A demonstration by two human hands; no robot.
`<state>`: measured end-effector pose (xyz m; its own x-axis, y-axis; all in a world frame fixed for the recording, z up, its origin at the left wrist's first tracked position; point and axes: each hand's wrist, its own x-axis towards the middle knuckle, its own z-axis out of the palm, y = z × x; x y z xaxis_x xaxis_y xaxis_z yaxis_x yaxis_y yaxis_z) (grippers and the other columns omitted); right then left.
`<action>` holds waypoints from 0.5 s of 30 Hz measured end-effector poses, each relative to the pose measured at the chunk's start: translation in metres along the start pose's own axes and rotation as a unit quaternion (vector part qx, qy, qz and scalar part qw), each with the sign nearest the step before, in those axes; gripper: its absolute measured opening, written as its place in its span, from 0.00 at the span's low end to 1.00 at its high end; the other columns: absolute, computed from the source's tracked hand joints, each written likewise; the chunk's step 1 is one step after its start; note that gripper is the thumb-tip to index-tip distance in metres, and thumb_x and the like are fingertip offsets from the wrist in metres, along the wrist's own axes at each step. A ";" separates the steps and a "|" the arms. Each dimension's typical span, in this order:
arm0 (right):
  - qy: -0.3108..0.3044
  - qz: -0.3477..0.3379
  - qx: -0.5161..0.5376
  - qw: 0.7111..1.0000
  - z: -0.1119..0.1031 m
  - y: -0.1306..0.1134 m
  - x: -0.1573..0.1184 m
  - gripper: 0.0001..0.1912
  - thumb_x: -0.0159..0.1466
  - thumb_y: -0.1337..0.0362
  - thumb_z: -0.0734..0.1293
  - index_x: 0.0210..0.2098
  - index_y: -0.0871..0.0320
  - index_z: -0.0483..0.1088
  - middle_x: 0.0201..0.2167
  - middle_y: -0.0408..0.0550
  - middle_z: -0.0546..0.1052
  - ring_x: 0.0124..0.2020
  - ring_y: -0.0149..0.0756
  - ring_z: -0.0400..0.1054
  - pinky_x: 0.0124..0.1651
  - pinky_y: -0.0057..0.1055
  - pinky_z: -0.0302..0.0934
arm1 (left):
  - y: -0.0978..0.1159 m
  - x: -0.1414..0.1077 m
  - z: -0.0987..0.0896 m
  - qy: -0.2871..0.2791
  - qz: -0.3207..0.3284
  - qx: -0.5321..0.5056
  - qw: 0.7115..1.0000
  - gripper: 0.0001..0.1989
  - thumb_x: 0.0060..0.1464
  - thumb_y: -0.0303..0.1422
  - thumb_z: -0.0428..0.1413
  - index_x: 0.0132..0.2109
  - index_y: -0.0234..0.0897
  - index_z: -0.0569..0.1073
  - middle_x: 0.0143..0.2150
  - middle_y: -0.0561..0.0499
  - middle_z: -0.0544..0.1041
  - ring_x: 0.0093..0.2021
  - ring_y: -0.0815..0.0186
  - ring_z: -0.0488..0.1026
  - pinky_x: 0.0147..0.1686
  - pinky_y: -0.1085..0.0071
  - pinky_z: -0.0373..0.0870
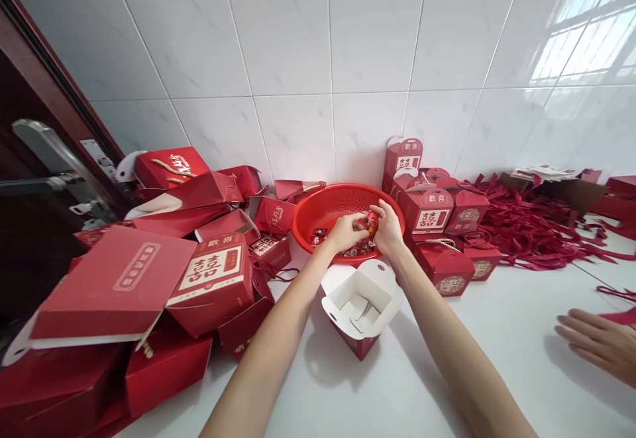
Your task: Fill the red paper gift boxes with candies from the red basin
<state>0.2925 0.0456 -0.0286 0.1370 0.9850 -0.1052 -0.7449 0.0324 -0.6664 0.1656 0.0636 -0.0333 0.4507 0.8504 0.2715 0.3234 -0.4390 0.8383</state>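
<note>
My left hand (348,232) and my right hand (389,228) meet over the front of a red plastic colander (318,205). A small red-wrapped candy (371,223) is between them, against the fingers of my right hand. My left fingers are curled close to the candy; what they pinch, if anything, is hidden. Several wrapped candies (318,234) lie in the bottom of the colander, partly covered by my hands. Just in front of the colander, between my forearms, stands an open gift box (362,345), red outside and white inside, with its flaps spread.
Red gift boxes (209,279) are heaped on the left near a door handle (44,140). Closed boxes (431,209) stack right of the colander, beside a pile of red ribbons (517,226). Another person's hand (596,342) rests on the white table (501,352) at right.
</note>
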 end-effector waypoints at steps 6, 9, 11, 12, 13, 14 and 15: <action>-0.023 -0.030 0.003 0.999 -0.002 0.002 0.000 0.17 0.51 0.80 0.68 0.37 0.56 0.71 0.26 0.40 0.78 0.26 0.31 0.74 0.27 0.23 0.68 | -0.001 0.004 -0.006 0.053 -0.014 -0.030 0.998 0.20 0.55 0.24 0.57 0.55 0.31 0.75 0.36 0.48 0.81 0.37 0.65 0.78 0.41 0.71 0.74; -0.025 -0.047 0.017 0.998 -0.004 0.003 0.001 0.21 0.49 0.84 0.68 0.36 0.56 0.71 0.28 0.43 0.80 0.30 0.33 0.76 0.31 0.26 0.71 | 0.003 0.004 -0.006 0.055 -0.025 -0.034 0.998 0.19 0.57 0.25 0.56 0.56 0.32 0.73 0.40 0.46 0.82 0.39 0.65 0.78 0.42 0.71 0.74; -0.024 -0.057 0.029 0.998 -0.005 0.003 0.001 0.19 0.49 0.84 0.68 0.35 0.57 0.70 0.29 0.45 0.81 0.32 0.34 0.77 0.34 0.27 0.72 | 0.003 0.005 -0.005 0.051 -0.038 -0.024 0.998 0.17 0.61 0.26 0.52 0.56 0.33 0.73 0.43 0.45 0.82 0.41 0.65 0.79 0.42 0.71 0.75; -0.023 -0.061 0.034 0.997 -0.005 0.002 0.001 0.18 0.50 0.84 0.68 0.35 0.57 0.70 0.30 0.45 0.81 0.32 0.34 0.77 0.34 0.28 0.73 | 0.002 0.006 -0.005 0.047 -0.047 -0.016 0.998 0.16 0.62 0.26 0.48 0.55 0.33 0.73 0.44 0.45 0.81 0.42 0.65 0.79 0.42 0.71 0.75; -0.021 -0.064 0.039 0.997 -0.005 0.001 0.001 0.17 0.51 0.83 0.68 0.34 0.57 0.70 0.31 0.45 0.81 0.33 0.34 0.77 0.34 0.28 0.73 | 0.001 0.007 -0.005 0.041 -0.059 -0.003 0.997 0.17 0.63 0.25 0.46 0.53 0.33 0.74 0.43 0.45 0.81 0.41 0.65 0.79 0.41 0.71 0.75; -0.019 -0.067 0.043 0.997 -0.005 0.000 0.001 0.16 0.53 0.83 0.67 0.34 0.57 0.70 0.31 0.46 0.81 0.34 0.34 0.77 0.34 0.28 0.73 | -0.001 0.008 -0.005 0.032 -0.072 0.013 0.997 0.17 0.63 0.24 0.44 0.51 0.34 0.75 0.42 0.46 0.81 0.41 0.65 0.79 0.41 0.71 0.74; -0.018 -0.069 0.046 0.996 -0.005 -0.001 0.000 0.15 0.54 0.82 0.67 0.33 0.57 0.70 0.32 0.46 0.81 0.34 0.34 0.77 0.33 0.27 0.72 | -0.004 0.010 -0.005 0.019 -0.085 0.031 0.996 0.16 0.61 0.23 0.45 0.47 0.34 0.76 0.40 0.47 0.82 0.39 0.64 0.78 0.40 0.70 0.74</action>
<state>0.2962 0.0449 -0.0314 0.2199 0.9755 0.0107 -0.7778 0.1819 -0.6016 0.1643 0.0750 -0.0311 0.3547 0.9233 0.1473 0.4438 -0.3049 0.8426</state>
